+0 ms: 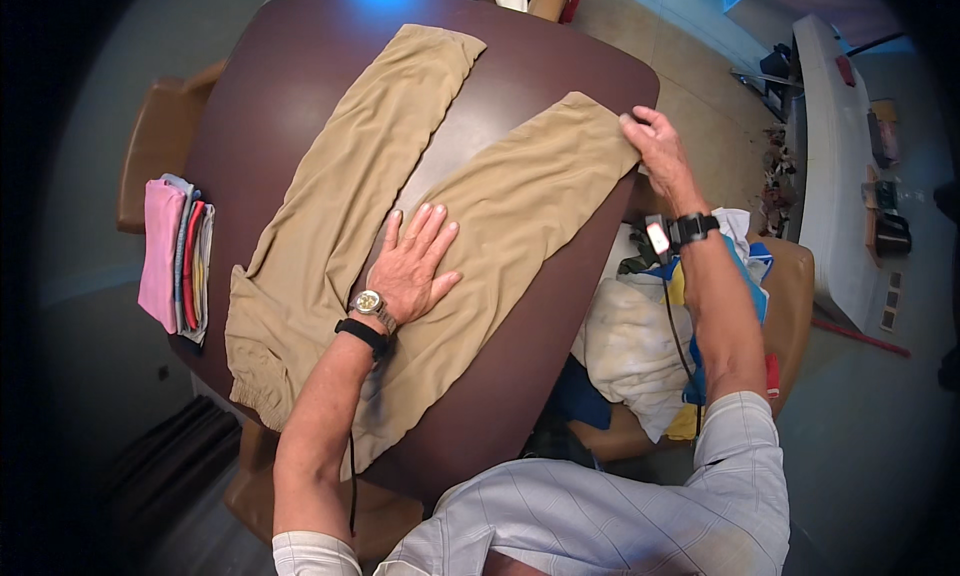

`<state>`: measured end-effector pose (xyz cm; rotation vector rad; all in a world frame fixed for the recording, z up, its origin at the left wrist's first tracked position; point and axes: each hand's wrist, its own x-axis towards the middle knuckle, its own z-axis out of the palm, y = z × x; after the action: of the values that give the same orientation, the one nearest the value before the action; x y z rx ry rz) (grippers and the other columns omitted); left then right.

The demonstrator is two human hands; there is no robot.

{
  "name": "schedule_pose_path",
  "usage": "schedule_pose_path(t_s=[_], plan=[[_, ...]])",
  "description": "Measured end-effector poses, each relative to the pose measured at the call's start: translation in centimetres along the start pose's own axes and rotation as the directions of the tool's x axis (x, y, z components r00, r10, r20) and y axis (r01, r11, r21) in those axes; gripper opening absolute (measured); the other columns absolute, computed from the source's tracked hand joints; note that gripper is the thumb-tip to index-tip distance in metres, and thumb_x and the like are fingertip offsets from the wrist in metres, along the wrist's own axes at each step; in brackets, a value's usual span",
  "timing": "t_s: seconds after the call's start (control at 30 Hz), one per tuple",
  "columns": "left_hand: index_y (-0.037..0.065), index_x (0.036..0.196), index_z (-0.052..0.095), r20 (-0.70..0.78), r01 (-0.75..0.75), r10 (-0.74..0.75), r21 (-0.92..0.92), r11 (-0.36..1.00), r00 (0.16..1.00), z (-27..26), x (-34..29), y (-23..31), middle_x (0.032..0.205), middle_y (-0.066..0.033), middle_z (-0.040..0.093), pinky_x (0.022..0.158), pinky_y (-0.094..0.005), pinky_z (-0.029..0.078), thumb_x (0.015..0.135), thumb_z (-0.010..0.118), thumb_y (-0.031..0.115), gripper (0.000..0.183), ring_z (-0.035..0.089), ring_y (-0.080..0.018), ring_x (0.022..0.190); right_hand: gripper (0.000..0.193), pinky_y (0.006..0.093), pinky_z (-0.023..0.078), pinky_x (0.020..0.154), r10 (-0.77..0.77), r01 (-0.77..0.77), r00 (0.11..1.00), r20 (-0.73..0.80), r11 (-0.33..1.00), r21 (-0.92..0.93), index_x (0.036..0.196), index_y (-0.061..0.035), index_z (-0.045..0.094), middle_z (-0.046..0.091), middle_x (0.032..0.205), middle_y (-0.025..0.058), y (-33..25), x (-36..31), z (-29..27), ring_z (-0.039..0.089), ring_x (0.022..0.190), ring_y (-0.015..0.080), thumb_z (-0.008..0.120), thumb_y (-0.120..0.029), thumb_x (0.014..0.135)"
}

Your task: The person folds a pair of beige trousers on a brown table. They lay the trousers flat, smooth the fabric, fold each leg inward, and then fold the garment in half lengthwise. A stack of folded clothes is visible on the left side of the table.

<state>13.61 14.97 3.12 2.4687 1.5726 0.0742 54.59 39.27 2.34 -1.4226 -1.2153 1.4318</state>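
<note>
A pair of tan trousers lies spread on the dark brown table, its legs apart and pointing to the far side. The gathered elastic waistband is at the near left. My left hand rests flat on the cloth near where the legs part, fingers stretched out. At the far right, my right hand pinches the hem corner of the right trouser leg between thumb and fingers, right by the table's edge. Some wrinkles run along both legs.
Folded clothes in pink, blue, red and yellow are stacked at the table's left edge. A heap of loose laundry fills a chair on the right. Another brown chair stands at the left. A white cabinet-like piece is farther right.
</note>
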Motion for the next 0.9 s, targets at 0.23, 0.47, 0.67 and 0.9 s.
schedule_pose_path(t_s=[0.23,0.47,0.67,0.9], plan=[[0.009,0.167,0.047,-0.006,-0.002,0.002,0.015,1.0,1.0,0.1,-0.2,-0.1,0.181,-0.0163,0.035,0.138,-0.0618,0.015,0.102,0.073,0.047,0.08,0.027,-0.0351,0.169,0.075,0.0259,0.05,0.062,0.21,-0.195,0.973,0.097,0.97,-0.143,0.152,0.0056,0.056,0.076,0.119,0.011,-1.3,-3.5,1.2,0.068,0.083,0.0126,0.091,-0.021,0.092],[0.009,0.168,0.045,-0.001,-0.004,0.004,0.022,1.0,1.0,0.1,-0.2,0.0,0.181,-0.016,0.034,0.139,-0.0612,0.014,0.103,0.073,0.045,0.08,0.026,-0.0351,0.17,0.036,0.0284,0.055,0.059,0.102,-0.073,0.986,-0.134,0.976,0.205,0.126,-0.0008,0.069,0.079,0.113,0.0089,-1.1,-1.5,2.3,0.072,0.079,0.0131,0.087,-0.012,0.097],[0.011,0.169,0.045,-0.013,0.003,-0.002,0.051,0.999,1.0,0.3,0.0,0.0,0.182,-0.0145,0.034,0.138,-0.0617,0.017,0.104,0.07,0.049,0.079,0.026,-0.0338,0.17,0.034,0.0226,0.046,0.05,0.146,-0.108,0.931,-0.336,0.986,0.13,0.119,-0.0034,0.07,0.077,0.099,0.0033,-0.7,-0.2,3.3,0.07,0.072,0.0081,0.089,-0.021,0.097],[0.011,0.17,0.045,-0.058,0.086,-0.081,0.085,0.993,0.995,0.4,0.9,-1.0,0.183,-0.0152,0.032,0.137,-0.0651,0.016,0.105,0.067,0.052,0.08,0.023,-0.0334,0.171,0.032,0.0261,0.043,0.047,0.09,-0.101,0.98,-0.176,0.993,-0.055,0.113,0.0,0.073,0.075,0.093,0.0047,-1.4,-0.6,1.3,0.063,0.064,0.0075,0.088,-0.022,0.096]])
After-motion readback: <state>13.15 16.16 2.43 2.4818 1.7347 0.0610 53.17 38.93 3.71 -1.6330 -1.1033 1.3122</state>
